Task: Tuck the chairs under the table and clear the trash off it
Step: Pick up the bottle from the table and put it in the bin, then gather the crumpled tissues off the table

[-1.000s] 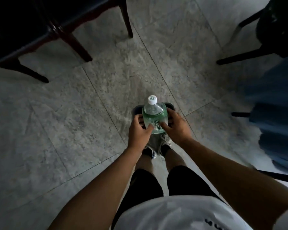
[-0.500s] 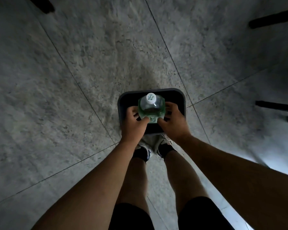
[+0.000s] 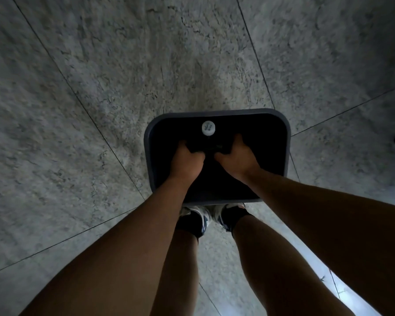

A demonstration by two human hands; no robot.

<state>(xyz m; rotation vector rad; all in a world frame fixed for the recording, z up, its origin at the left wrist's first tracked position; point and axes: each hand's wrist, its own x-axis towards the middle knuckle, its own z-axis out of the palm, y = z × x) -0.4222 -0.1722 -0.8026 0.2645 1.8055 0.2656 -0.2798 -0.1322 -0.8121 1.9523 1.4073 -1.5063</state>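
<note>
A plastic bottle (image 3: 208, 130) is inside a dark square bin (image 3: 217, 114) that stands on the floor; only its white cap shows clearly, pointing up near the far side of the opening, while its body is lost in the blackness below. Both of the person's hands reach down into the bin, the left hand (image 3: 185, 161) and right hand (image 3: 237, 158) side by side just nearer than the cap, their fingers curled downward on either side of where the bottle's body would be. The darkness hides the fingertips, so whether they grip the bottle or have let go cannot be told. Judging from this, one piece of trash is being dropped off, or nearly so; no table or chair is in view, so how much trash remains and whether any chair is tucked in cannot be judged. The person's sneakers (image 3: 204, 216) sit right against the bin's near edge, with bare legs and forearms filling the lower view. The floor (image 3: 100, 87) is large grey speckled stone tiles with thin dark seams, dimly lit, with a brighter patch at lower right. A small dark shape at the right edge is unidentifiable.
</note>
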